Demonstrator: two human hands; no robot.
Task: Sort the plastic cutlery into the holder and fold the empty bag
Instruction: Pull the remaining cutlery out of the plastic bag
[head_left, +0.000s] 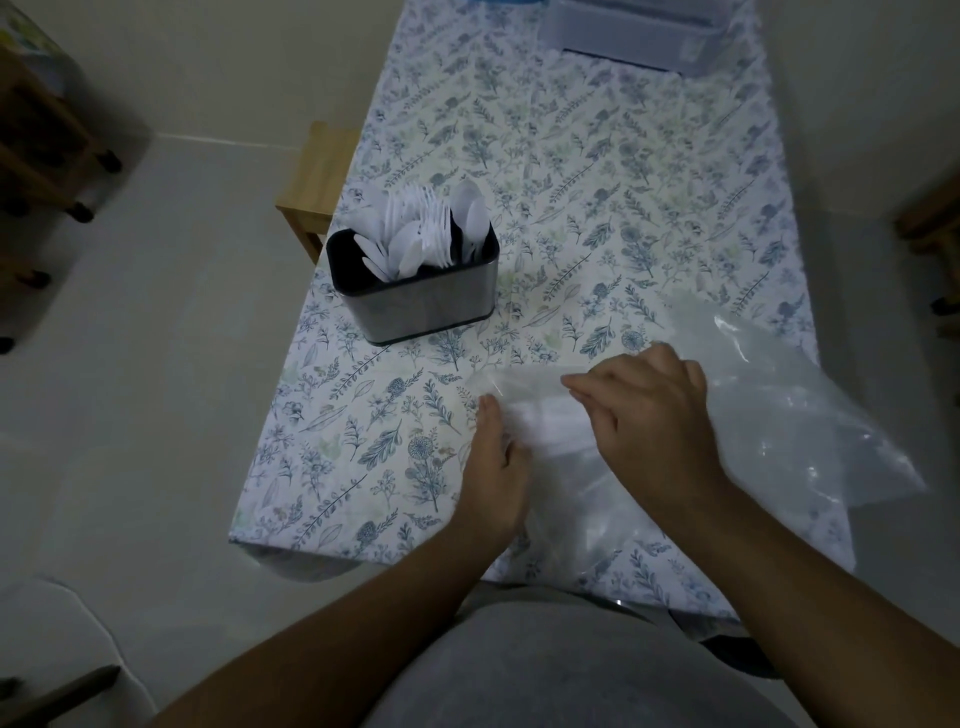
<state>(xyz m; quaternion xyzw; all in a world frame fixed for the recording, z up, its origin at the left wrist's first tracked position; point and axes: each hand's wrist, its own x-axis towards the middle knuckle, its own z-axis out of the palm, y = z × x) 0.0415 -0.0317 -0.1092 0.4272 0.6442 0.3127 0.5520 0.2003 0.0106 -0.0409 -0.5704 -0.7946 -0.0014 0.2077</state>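
Observation:
A clear plastic bag (779, 415) lies crumpled on the near right part of the table. My left hand (493, 478) presses on the bag's left edge, fingers pointing away from me. My right hand (644, 415) pinches a fold of the bag near its middle, fingers curled around the plastic. A dark metal holder (421, 306) stands on the table's left side, beyond my hands. White plastic cutlery (426, 234), spoons and forks, stands upright inside it. No loose cutlery shows on the table.
A floral cloth covers the table (597, 171). A translucent plastic box (634, 31) sits at the far end. A wooden stool (317, 176) stands left of the table, and a wooden rack (41, 140) stands further left on the floor.

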